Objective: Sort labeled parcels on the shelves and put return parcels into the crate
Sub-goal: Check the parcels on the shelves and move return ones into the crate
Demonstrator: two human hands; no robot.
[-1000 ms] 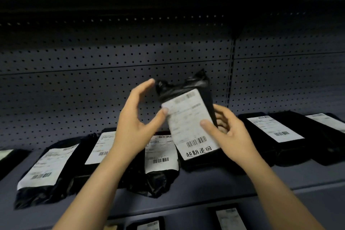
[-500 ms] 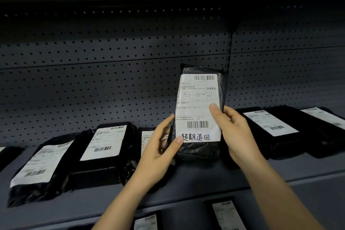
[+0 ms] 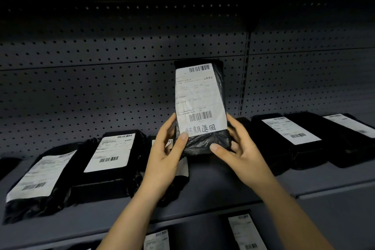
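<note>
Grey pegboard [image 3: 101,91] along the back, rows of small round holes, one horizontal seam running across. Vertical upright [image 3: 244,87] splits it into two panels, the left wider. Upper part in deep shadow.

The fine print on the held parcel [image 3: 199,97] is too small to read and its first handwritten character is smeared. The fingers of the left hand [image 3: 164,160] and right hand [image 3: 241,154] pass partly out of sight behind it. The left hand covers most of a middle parcel [image 3: 182,169], the bottom edge cuts off a lower parcel [image 3: 157,240] and its neighbour parcel [image 3: 245,233], and the right edge cuts off the far-right parcel [image 3: 353,128], whose label is blurred.
</note>
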